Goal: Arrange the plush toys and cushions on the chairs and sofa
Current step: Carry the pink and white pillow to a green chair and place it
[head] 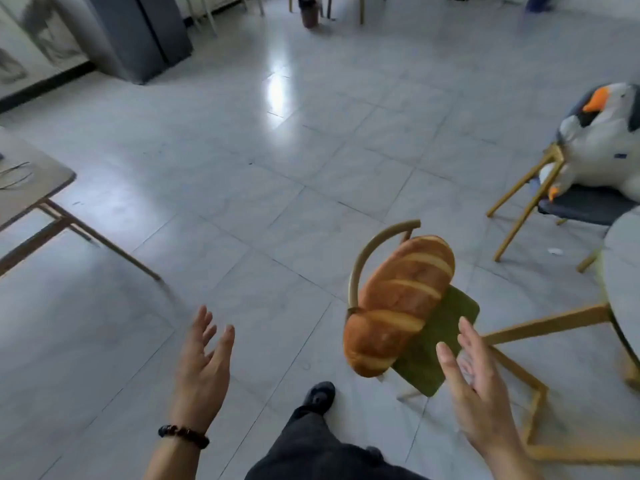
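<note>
A brown bread-loaf cushion (398, 303) leans against the curved gold backrest of a chair with a green seat (440, 344). My right hand (474, 386) hovers open just right of the cushion, over the seat's front corner, touching nothing. My left hand (204, 362) is open with spread fingers, well to the left over bare floor, holding nothing. At the right edge, a white goose plush with an orange beak (602, 147) sits on a dark-seated chair (585, 206) with gold legs.
A round white table (623, 271) with gold legs stands at the right edge. A grey table (31, 181) juts in from the left. My leg and dark shoe (318, 396) are below. A dark cabinet (138, 32) and a bin (308, 12) stand far back across tiled floor.
</note>
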Available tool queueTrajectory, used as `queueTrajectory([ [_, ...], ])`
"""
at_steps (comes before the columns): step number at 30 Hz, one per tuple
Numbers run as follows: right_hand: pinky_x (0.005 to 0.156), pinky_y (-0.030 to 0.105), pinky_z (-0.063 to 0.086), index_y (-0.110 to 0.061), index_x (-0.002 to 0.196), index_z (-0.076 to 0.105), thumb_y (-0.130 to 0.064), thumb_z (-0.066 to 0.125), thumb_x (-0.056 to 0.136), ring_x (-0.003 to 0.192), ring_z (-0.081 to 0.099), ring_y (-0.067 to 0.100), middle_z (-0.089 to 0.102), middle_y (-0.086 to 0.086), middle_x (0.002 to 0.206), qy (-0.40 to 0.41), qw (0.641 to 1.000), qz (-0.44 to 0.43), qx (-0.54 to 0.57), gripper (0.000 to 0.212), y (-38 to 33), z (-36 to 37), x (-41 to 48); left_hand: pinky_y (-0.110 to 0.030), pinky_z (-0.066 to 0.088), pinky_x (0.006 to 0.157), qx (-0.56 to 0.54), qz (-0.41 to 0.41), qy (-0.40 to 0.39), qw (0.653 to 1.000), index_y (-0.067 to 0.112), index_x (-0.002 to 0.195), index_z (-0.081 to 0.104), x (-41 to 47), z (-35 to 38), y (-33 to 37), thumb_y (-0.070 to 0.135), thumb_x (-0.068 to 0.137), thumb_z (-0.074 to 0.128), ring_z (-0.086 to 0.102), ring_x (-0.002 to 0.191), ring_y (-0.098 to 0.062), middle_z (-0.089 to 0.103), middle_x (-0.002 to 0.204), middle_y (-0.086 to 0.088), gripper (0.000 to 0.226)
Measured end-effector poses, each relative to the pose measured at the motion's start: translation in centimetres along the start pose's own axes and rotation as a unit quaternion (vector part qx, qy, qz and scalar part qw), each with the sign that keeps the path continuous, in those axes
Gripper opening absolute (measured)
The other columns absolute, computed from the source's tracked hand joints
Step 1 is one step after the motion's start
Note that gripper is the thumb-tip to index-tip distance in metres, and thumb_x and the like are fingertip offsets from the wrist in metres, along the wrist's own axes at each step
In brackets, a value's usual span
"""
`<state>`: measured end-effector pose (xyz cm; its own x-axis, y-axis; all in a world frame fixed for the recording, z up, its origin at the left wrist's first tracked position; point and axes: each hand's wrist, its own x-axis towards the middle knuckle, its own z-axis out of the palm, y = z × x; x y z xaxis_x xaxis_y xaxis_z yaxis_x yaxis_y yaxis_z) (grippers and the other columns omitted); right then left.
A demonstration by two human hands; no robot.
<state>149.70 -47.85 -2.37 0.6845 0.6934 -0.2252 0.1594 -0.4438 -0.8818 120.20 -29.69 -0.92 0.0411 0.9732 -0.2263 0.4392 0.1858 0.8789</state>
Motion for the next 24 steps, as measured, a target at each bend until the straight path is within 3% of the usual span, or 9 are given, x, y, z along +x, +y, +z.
queueTrajectory([
  [5,0.113,0.044,0.038,-0.042,0.153,0.030,-0.054,0.054,0.089,0.136,0.043,0.016,0.037,-0.006,0.159,-0.104,0.993,-0.046,-0.017,0.070,-1.4,4.6,-0.2,-0.031,0.039,0.102,0.011,-0.042,0.084,0.996,0.021,0.157,0.026,-7.1,-5.7,-4.6,0.021,0.098,0.060,0.047,0.136,-0.015,0.041,0.157,0.000,0.068],
  [8,0.114,0.051,0.038,-0.055,0.144,0.029,-0.061,0.055,0.089,0.141,0.042,0.023,0.036,-0.006,0.160,-0.188,0.979,-0.066,-0.031,0.062,-2.4,9.9,-1.9,-0.032,0.040,0.103,-0.006,-0.088,0.144,0.986,0.022,0.158,0.025,-11.5,-10.5,-8.1,0.021,0.096,0.063,0.047,0.135,-0.014,0.041,0.156,0.002,0.073],
  [10,0.114,0.050,0.038,-0.047,0.150,0.030,-0.063,0.055,0.085,0.141,0.042,0.025,0.037,0.001,0.160,-0.246,0.964,-0.086,-0.050,0.071,-3.8,13.7,-3.6,-0.033,0.042,0.104,-0.029,-0.108,0.205,0.972,0.022,0.157,0.026,-14.6,-14.2,-10.0,0.022,0.095,0.064,0.048,0.135,-0.014,0.043,0.154,0.004,0.074],
  [12,0.111,0.050,0.042,-0.041,0.153,0.029,-0.058,0.057,0.081,0.137,0.046,0.025,0.039,0.003,0.158,-0.299,0.946,-0.102,-0.067,0.079,-6.0,17.7,-5.4,-0.035,0.042,0.106,-0.053,-0.125,0.265,0.955,0.024,0.157,0.027,-17.4,-17.8,-12.2,0.026,0.093,0.065,0.048,0.135,-0.013,0.044,0.153,0.006,0.075],
  [16,0.112,0.045,0.043,-0.039,0.151,0.031,-0.035,0.067,0.091,0.134,0.047,0.011,0.043,-0.011,0.147,-0.370,0.905,-0.189,-0.088,0.070,-9.6,27.3,-9.4,-0.036,0.040,0.107,-0.105,-0.166,0.366,0.910,0.027,0.156,0.029,-21.3,-24.4,-17.8,0.022,0.093,0.066,0.048,0.135,-0.012,0.045,0.152,0.008,0.073],
  [20,0.112,0.044,0.044,-0.035,0.152,0.033,-0.044,0.066,0.084,0.132,0.049,0.007,0.045,-0.015,0.142,-0.423,0.862,-0.252,-0.123,0.076,-14.0,37.8,-15.0,-0.037,0.040,0.105,-0.147,-0.190,0.431,0.870,0.024,0.155,0.031,-22.6,-31.4,-22.8,0.010,0.093,0.066,0.049,0.136,-0.017,0.047,0.151,0.004,0.072],
  [24,0.112,0.039,0.043,-0.034,0.154,0.030,-0.040,0.067,0.089,0.135,0.045,0.007,0.039,-0.020,0.145,-0.477,0.801,-0.330,-0.149,0.075,-18.6,46.0,-19.4,-0.034,0.040,0.102,-0.164,-0.197,0.479,0.839,0.016,0.155,0.032,-22.6,-38.3,-24.7,0.004,0.093,0.064,0.050,0.131,-0.016,0.047,0.150,-0.001,0.071],
])
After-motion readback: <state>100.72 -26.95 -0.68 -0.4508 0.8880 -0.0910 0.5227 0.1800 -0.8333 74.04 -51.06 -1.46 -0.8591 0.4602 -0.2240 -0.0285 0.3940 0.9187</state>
